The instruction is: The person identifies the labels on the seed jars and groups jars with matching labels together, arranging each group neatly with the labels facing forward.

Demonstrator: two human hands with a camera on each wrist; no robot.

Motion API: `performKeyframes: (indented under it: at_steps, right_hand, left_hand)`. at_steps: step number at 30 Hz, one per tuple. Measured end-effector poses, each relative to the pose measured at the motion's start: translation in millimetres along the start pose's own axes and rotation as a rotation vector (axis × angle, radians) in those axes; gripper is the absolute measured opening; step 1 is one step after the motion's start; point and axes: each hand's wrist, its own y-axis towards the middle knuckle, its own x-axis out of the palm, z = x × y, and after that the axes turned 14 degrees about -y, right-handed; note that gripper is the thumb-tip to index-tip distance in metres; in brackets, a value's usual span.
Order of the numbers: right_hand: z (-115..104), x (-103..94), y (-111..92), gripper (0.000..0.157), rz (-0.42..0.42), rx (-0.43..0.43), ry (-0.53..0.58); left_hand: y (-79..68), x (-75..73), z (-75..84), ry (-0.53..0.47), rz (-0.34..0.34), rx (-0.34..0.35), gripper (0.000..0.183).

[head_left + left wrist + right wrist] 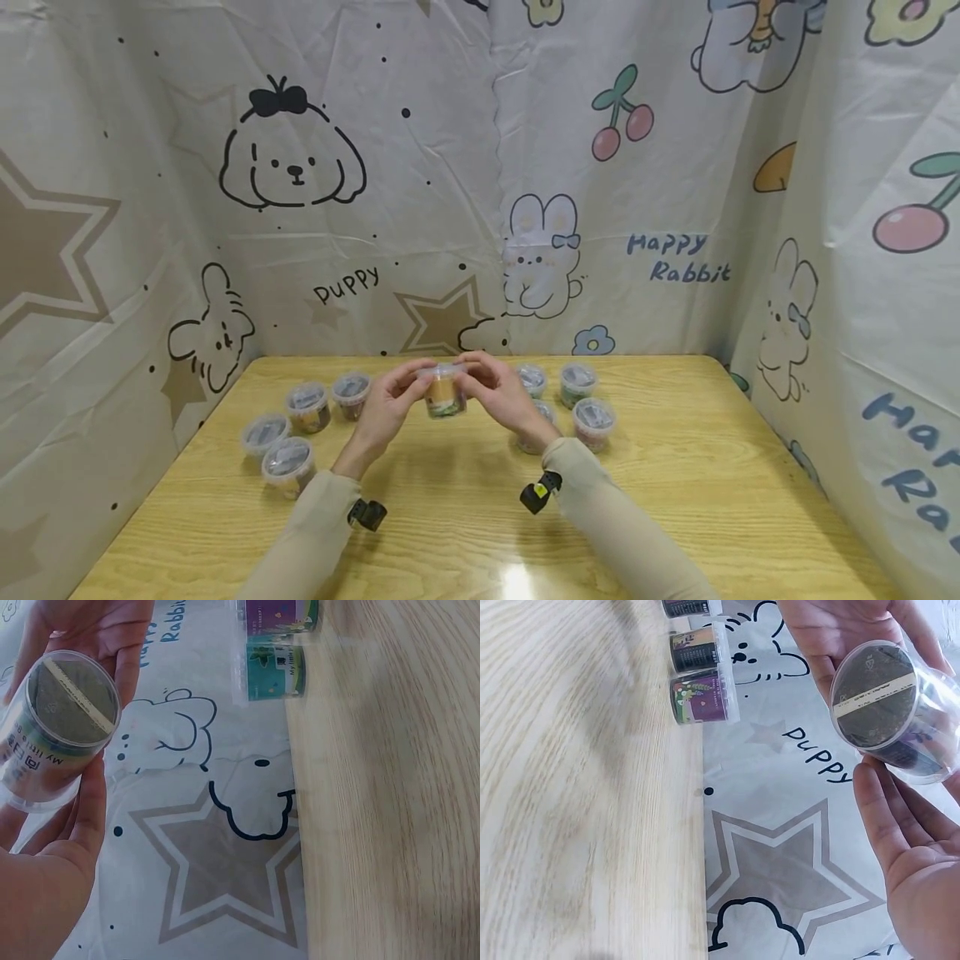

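Note:
A small clear plastic tub with a lid and an orange and green label is held up above the table's far part. My left hand grips its left side and my right hand its right side, thumbs toward me. In the left wrist view the tub's round base shows dark contents and a pale strip across it. The right wrist view shows the same tub tilted between both hands, fingers curved along its wall.
Several similar lidded tubs stand at the left of the wooden table. Another group of several tubs stands right of centre, partly behind my right hand. A printed cloth hangs around the table's back and sides.

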Motion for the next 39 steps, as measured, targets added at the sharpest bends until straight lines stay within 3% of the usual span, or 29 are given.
performKeyframes:
  at_steps: [5, 10, 18, 25, 30, 39]
  right_hand:
    - [0.3, -1.3, -3.3, 0.035, -0.039, -0.005, 0.016]
    - [-19.9, -8.4, -10.9, 0.036, -0.056, -0.028, 0.031]
    - [5.1, -3.0, -11.5, 0.037, -0.004, 0.025, -0.006]
    - [6.9, -0.5, -14.7, 0.039, 0.064, 0.121, -0.115]
    - [10.9, -0.3, -16.0, 0.039, 0.107, 0.133, -0.101]
    - [15.8, -8.8, -18.1, 0.035, 0.074, 0.114, -0.028]
  left_hand:
    - [-1.5, 2.3, -0.4, 0.025, 0.007, 0.014, 0.027]
    - [-1.1, 3.6, -1.5, 0.032, 0.016, 0.011, 0.024]
    - [-4.9, 20.4, 20.8, 0.061, 0.042, -0.008, 0.026]
    - [-1.9, 32.2, 16.8, 0.026, 0.072, -0.021, 0.031]
    - [-2.7, 35.5, 13.2, 0.046, 0.056, -0.031, 0.032]
    - [-4.0, 36.1, 16.9, 0.044, 0.003, -0.053, 0.034]
